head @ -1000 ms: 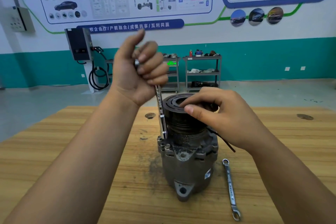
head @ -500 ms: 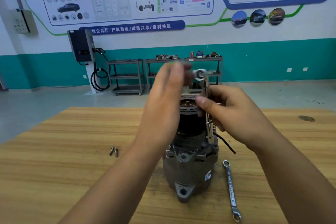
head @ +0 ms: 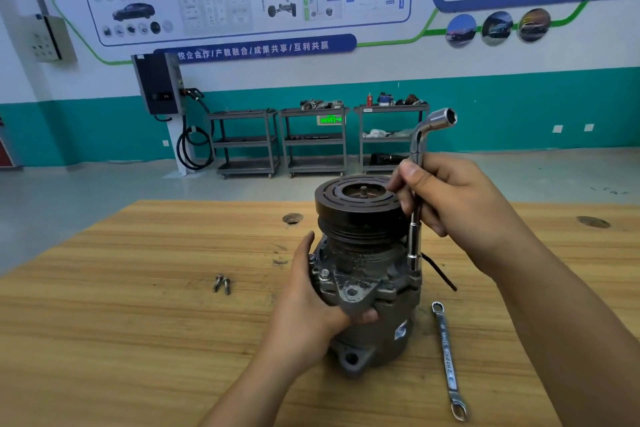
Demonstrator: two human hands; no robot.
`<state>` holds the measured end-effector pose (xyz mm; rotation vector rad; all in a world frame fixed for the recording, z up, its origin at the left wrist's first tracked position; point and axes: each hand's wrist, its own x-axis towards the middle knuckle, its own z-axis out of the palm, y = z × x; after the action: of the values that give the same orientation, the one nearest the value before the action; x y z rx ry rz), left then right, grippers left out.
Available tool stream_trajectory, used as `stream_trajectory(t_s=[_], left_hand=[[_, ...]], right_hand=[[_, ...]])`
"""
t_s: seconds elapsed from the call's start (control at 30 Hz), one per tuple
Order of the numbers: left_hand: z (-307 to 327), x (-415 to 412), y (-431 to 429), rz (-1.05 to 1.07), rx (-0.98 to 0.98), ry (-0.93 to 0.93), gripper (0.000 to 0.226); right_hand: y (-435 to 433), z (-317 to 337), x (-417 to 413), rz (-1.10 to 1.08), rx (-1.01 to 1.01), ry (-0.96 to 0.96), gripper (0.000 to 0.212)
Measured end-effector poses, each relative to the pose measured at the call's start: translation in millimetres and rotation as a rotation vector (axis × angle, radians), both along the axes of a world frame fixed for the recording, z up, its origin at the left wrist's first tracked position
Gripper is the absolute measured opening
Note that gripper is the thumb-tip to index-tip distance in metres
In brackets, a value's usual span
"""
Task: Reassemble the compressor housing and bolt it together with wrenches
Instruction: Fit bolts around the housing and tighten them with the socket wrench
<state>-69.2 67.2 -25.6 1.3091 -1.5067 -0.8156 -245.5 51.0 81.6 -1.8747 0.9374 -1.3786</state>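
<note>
Wooden table (head: 138,322): is carrying the compressor (head: 374,333) near its middle.
Compressor: is standing on end, black pulley (head: 356,208) on top.
Left hand (head: 311,302): is clasping the housing from nine o'clock, one digit curling round the front mounting lug.
Right hand (head: 453,198): is gripping the L-shaped socket wrench (head: 415,152) by its shank, fingers wrapped round it, at two o'clock of the pulley.
Socket wrench: is standing nearly upright, lower end sitting on the flange at three o'clock, bent open socket uppermost.
Ring spanner (head: 448,360): is lying flat at four o'clock, just beside the compressor.
Loose bolts (head: 221,283): two are lying together at nine o'clock, well apart from the housing.
</note>
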Motion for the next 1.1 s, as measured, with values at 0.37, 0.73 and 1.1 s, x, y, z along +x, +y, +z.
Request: stream_trajectory(t_s=[0.37, 0.73, 1.1], left_hand=[[-9, 65, -38, 0.199, 0.008, -0.258, 0.041], [-40, 106, -55, 0.709, 0.304, -0.880, 0.034], [-37, 93, -52, 0.528, 0.206, -0.790, 0.012]], right_hand=[[-5, -9, 8, 0.047, 0.030, -0.043, 0.022], [-5, 4, -18, 0.001, 0.007, -0.182, 0.027], [6, 8, -11, 0.048, -0.030, -0.139, 0.027]])
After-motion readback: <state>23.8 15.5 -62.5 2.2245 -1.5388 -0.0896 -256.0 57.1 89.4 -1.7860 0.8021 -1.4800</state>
